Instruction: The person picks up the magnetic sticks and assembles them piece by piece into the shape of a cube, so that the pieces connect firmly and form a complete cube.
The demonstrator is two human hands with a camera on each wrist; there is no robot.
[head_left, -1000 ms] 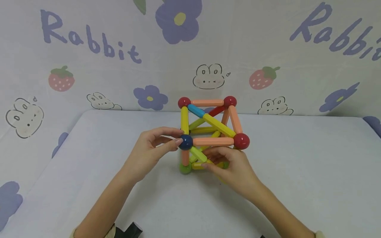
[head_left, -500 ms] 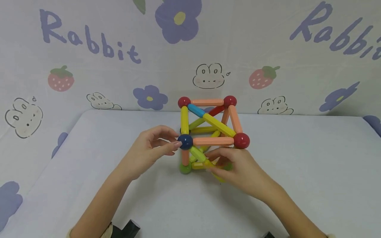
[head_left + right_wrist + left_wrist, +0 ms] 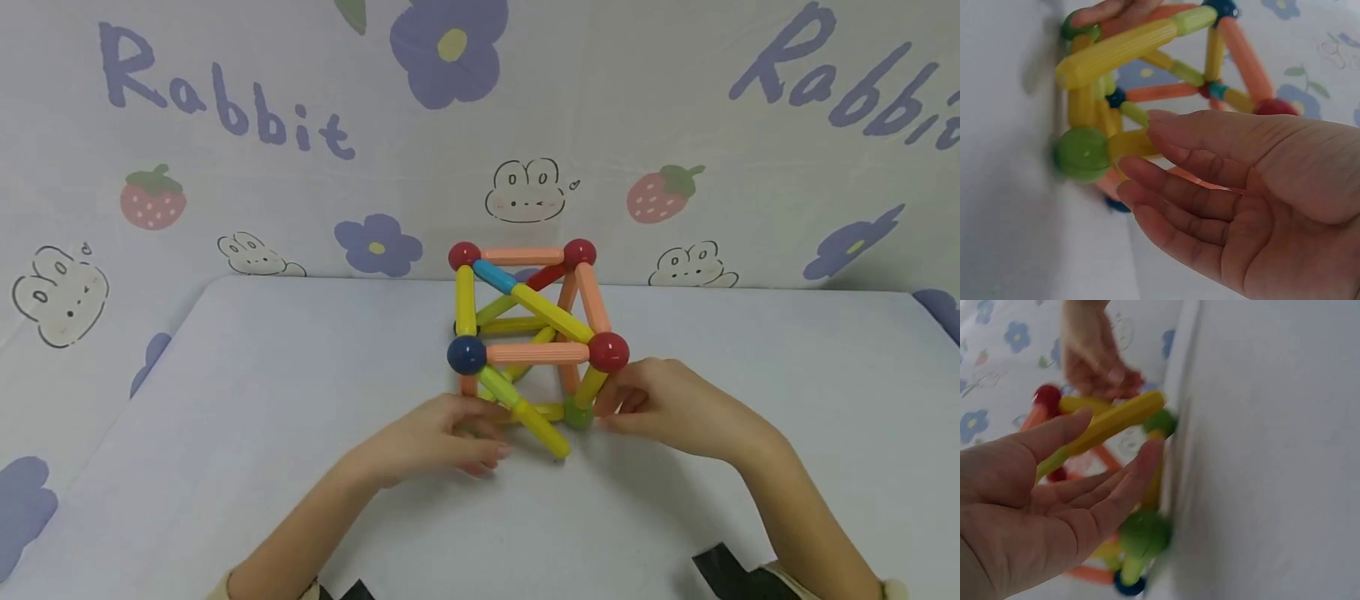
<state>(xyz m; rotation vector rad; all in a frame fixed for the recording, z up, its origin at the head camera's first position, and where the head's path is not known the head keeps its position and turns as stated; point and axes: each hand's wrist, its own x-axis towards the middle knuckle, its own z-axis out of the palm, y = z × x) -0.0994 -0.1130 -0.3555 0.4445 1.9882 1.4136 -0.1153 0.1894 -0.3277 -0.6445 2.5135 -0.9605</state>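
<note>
A frame of magnetic sticks and balls stands on the table, with a navy ball (image 3: 467, 355) and a red ball (image 3: 608, 352) at its upper front corners. From the navy ball a lime and yellow stick pair slants down, its yellow stick (image 3: 543, 430) ending free in front. Around the frame's lower left is my left hand (image 3: 442, 437); its thumb and fingers are spread apart near that stick (image 3: 1119, 422). My right hand (image 3: 682, 408) is at the lower right, relaxed fingertips right beside the green ball (image 3: 1083, 154) and the upright yellow stick (image 3: 1135, 145).
The white tabletop (image 3: 780, 433) spreads on both sides of the frame. Behind it hangs a cloth (image 3: 285, 192) printed with rabbits, flowers and strawberries. Dark wrist camera mounts (image 3: 738, 575) show near the front edge.
My left hand has left the navy ball and moved down to the lower left. The right hand has let go of the slanting yellow stick and shifted right. The frame stays put.
</note>
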